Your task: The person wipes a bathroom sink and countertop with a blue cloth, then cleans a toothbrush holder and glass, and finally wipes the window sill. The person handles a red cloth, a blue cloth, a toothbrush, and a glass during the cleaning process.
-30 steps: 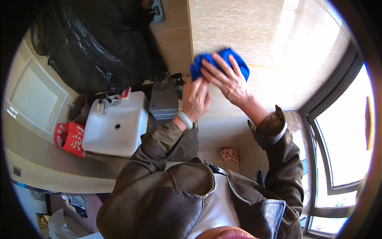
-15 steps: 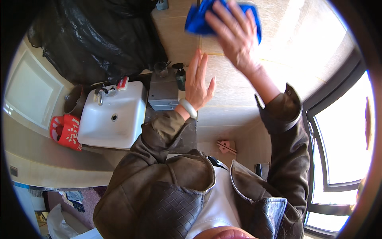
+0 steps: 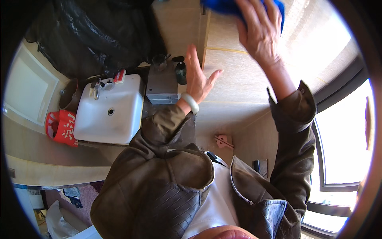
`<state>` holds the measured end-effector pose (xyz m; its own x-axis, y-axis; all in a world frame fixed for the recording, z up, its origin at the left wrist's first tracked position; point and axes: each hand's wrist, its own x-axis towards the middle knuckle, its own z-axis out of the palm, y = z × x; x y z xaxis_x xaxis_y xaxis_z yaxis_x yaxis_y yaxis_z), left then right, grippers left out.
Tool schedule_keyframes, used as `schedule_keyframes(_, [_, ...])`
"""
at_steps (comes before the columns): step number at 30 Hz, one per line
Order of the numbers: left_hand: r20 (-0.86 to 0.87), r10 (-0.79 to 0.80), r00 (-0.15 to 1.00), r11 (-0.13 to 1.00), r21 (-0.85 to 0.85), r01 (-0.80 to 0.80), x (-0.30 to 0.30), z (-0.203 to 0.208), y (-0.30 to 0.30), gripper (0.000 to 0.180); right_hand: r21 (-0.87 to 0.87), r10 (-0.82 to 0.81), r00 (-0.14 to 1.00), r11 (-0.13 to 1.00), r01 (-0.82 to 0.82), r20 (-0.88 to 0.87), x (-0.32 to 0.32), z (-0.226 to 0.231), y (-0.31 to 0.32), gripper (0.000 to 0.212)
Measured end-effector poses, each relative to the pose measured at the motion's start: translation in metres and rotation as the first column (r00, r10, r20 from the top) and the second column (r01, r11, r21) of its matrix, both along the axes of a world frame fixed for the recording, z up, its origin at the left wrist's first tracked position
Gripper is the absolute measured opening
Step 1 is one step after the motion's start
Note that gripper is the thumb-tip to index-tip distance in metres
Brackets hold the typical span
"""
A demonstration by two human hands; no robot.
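At the top, my right hand (image 3: 263,38) lies over a blue cloth (image 3: 223,5), pressing it to the beige tiled wall (image 3: 229,65) with fingers stretched across it. The cloth's upper part runs out of the picture. Lower and to the left, my left hand (image 3: 199,82) is raised with its palm turned inward and thumb spread. Nothing is in it. A pale bangle (image 3: 190,102) circles that wrist. Close to its left stand a dark pump bottle (image 3: 180,72) and a grey drawer box (image 3: 161,87). Whether the left fingertips touch the wall, I cannot tell.
A white washbasin (image 3: 107,125) with a tap (image 3: 94,91) sits at the left, beside a red bag (image 3: 63,127). Black plastic sheeting (image 3: 99,36) hangs behind it. A glass (image 3: 159,61) stands on the drawer box. A dark-framed window (image 3: 346,135) is at the right.
My right hand has moved up and to the right along the wall with the blue cloth. My left hand stays raised, its thumb now farther out. The view has shifted slightly.
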<state>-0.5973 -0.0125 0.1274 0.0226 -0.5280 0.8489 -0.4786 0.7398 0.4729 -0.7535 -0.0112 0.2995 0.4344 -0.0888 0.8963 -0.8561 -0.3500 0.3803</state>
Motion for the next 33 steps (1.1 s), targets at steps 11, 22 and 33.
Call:
schedule_keyframes(11, [0.133,-0.282,0.95,0.957,0.106,0.269,0.007,-0.022,-0.024,0.085,0.278,-0.106,0.978,0.948,0.153,-0.177,0.007,-0.156,0.017,0.049])
schedule_keyframes(22, [-0.002,-0.394,0.919,0.903,0.185,0.388,0.026,-0.065,0.006,0.088,-0.109,-0.061,0.954,0.989,0.097,0.293,0.034,-0.024,-0.006,0.045])
schedule_keyframes(33, [-0.019,-0.312,0.95,0.872,0.391,0.294,0.051,-0.104,0.013,0.057,0.242,-0.095,0.983,0.961,0.131,-0.155,0.036,-0.169,0.005,0.054])
